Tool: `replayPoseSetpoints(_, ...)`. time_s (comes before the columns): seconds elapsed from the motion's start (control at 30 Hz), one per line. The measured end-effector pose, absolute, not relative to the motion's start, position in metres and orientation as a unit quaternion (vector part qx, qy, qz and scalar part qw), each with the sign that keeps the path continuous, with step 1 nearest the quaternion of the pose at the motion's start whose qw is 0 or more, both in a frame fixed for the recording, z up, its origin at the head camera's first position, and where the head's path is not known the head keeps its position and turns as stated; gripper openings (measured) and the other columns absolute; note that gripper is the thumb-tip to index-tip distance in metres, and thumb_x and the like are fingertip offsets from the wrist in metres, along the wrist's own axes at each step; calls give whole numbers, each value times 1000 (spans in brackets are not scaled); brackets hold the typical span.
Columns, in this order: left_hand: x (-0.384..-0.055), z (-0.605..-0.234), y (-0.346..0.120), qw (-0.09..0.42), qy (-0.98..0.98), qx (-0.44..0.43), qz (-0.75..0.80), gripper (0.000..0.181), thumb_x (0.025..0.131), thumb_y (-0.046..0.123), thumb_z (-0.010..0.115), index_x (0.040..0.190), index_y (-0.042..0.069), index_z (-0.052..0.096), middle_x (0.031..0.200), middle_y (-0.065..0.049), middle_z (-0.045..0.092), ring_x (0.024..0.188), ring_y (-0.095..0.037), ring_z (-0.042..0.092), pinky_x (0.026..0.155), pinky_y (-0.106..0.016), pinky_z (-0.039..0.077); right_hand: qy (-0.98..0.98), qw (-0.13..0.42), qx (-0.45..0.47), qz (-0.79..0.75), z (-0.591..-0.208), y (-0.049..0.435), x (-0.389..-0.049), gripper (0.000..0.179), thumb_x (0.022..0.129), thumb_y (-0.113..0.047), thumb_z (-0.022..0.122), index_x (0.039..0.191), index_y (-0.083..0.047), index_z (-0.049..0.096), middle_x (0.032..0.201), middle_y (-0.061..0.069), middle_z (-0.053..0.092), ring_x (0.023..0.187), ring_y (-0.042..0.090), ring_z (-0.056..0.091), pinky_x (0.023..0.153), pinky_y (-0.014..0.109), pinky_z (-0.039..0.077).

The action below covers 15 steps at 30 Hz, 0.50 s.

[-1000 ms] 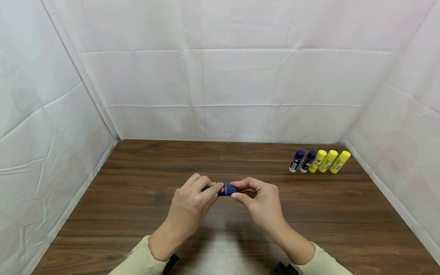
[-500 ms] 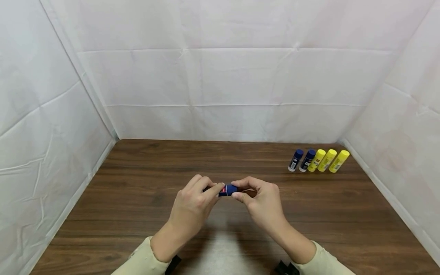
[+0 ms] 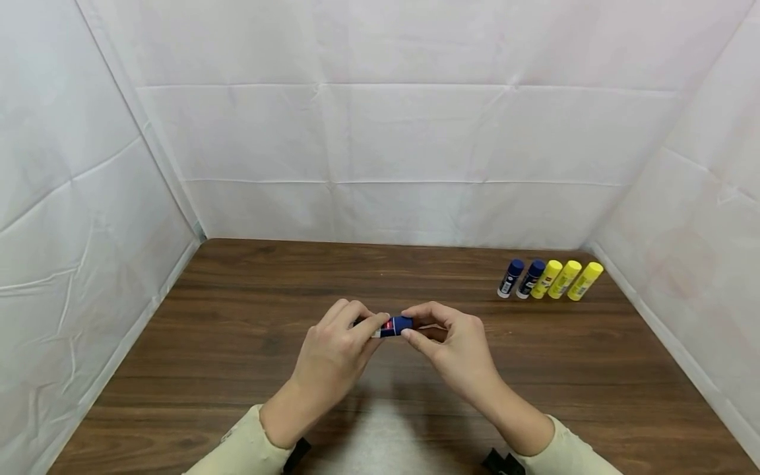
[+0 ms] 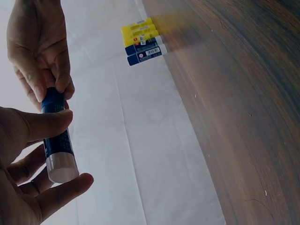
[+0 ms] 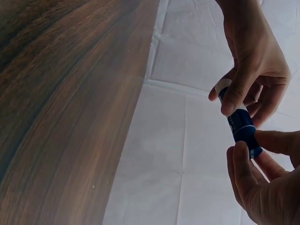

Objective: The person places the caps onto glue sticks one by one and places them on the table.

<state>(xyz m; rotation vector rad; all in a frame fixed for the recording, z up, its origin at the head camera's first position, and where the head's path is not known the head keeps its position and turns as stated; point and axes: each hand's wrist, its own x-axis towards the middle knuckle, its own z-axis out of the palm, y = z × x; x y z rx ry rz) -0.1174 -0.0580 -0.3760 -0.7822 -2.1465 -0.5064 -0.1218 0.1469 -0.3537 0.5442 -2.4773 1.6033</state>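
Between both hands, above the table's middle, a dark blue glue stick [image 3: 392, 326] lies sideways, its blue cap to the right. My left hand [image 3: 332, 349] grips the body, thumb and fingers around it. In the left wrist view the glue stick's [image 4: 58, 136] white base shows near the left fingers. My right hand [image 3: 457, 346] pinches the blue cap between thumb and fingertips. The cap's [image 5: 247, 136] far end is partly hidden by those fingers in the right wrist view. Whether the cap is fully seated, I cannot tell.
At the back right of the brown wooden table [image 3: 267, 277] stand two blue glue sticks [image 3: 510, 278] and several yellow glue sticks [image 3: 564, 280] in a row. White sheeting [image 3: 404, 132] encloses the back and both sides.
Both hands keep their hold on the glue stick. The right hand and cap have shifted very slightly to the right; a little more of the blue cap shows.
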Motion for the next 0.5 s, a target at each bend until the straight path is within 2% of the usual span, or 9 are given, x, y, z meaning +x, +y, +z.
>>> replayPoseSetpoints(0.27, -117, -377, -61, 356, -856, -313, -209, 33, 79, 14, 89, 110, 9, 77, 97, -2, 67, 87, -16, 62, 72, -26, 57, -837, 72, 200, 503, -353, 151, -127, 24, 85, -5, 81, 106, -17, 76, 102, 1, 75, 86, 10, 74, 73, 24, 61)
replayPoseSetpoints(0.5, -122, -381, -63, 339, -869, -302, -198, 33, 79, 17, 90, 110, 12, 77, 95, 1, 68, 84, -14, 63, 65, -25, 58, -857, 101, 217, 457, -349, 155, -133, 26, 83, -4, 83, 105, -16, 77, 98, 0, 75, 84, 9, 74, 71, 22, 60)
